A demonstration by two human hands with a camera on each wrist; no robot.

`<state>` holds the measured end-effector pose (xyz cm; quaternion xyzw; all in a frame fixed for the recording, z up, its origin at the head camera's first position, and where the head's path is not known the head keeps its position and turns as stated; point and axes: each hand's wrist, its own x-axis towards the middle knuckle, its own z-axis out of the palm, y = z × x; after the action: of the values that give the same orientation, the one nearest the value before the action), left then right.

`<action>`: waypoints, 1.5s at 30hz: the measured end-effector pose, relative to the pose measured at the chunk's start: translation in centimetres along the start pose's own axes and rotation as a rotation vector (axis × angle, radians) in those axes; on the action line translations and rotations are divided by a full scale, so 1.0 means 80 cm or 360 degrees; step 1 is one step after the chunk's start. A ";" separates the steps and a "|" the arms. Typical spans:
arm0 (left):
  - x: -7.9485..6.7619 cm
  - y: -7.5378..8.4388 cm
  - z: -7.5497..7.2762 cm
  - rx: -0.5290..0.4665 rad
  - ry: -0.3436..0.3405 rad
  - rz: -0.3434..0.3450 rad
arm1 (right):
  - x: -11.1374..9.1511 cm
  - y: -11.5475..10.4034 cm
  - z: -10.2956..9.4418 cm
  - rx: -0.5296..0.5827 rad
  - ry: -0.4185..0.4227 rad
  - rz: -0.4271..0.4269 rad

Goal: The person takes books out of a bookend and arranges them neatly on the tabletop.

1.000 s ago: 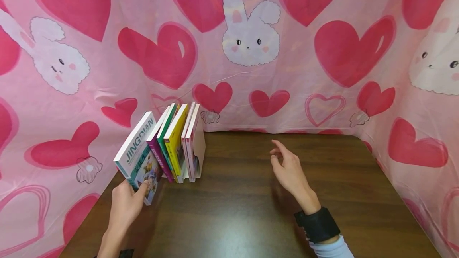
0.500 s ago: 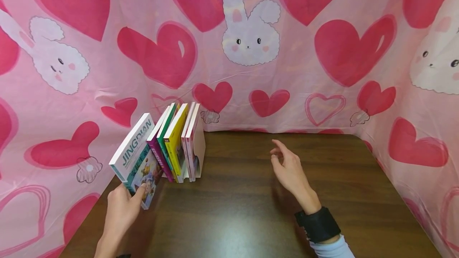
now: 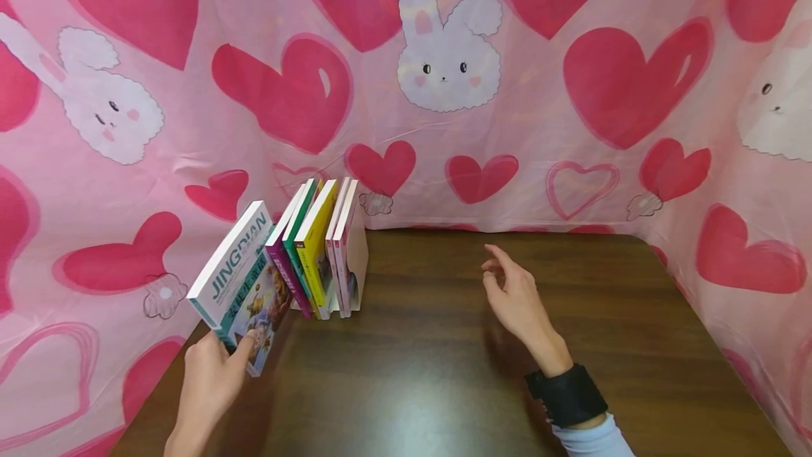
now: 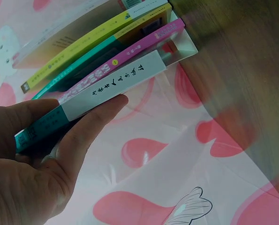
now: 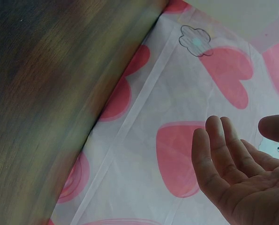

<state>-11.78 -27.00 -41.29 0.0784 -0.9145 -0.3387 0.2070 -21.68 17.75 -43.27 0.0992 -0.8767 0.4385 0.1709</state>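
Note:
My left hand (image 3: 212, 372) grips a white and teal book (image 3: 244, 288) by its near lower part, thumb on the front cover and fingers behind. The book stands tilted at the left end of a row of books. In the left wrist view its spine (image 4: 116, 84) lies between my thumb and fingers. Right of it lean a purple book (image 3: 288, 281), a green book (image 3: 304, 266), a yellow book (image 3: 315, 259) and two pink books (image 3: 347, 266). My right hand (image 3: 517, 298) hovers over the table with relaxed fingers, holding nothing; its palm (image 5: 261, 197) shows in the right wrist view.
A white bookend-like edge (image 4: 184, 47) shows beside the books in the left wrist view. The brown wooden table (image 3: 431, 344) runs back to a pink cloth (image 3: 444, 139) with hearts and rabbits, which also hangs at both sides.
My left hand has drawn the white and teal book slightly toward me and to the left, away from the row. My right hand stays nearly still; the head view has shifted a little.

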 end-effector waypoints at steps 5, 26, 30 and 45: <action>-0.004 0.002 -0.003 0.0007 0.0000 0.0008 | 0.002 0.002 -0.001 -0.0007 0.0003 -0.0007; -0.026 0.008 -0.024 0.0062 0.0008 -0.0031 | 0.002 0.001 -0.002 -0.0019 -0.0008 0.0008; -0.027 0.007 -0.025 0.0067 0.0032 -0.0024 | 0.001 0.001 -0.002 -0.0022 -0.0004 0.0009; -0.039 0.015 -0.031 0.0116 0.0093 0.0083 | 0.000 0.001 -0.006 -0.0008 0.0005 -0.0007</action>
<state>-7.87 -26.66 -39.79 0.0719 -0.9216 -0.2971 0.2393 -21.63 18.17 -43.08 0.1001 -0.8773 0.4361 0.1734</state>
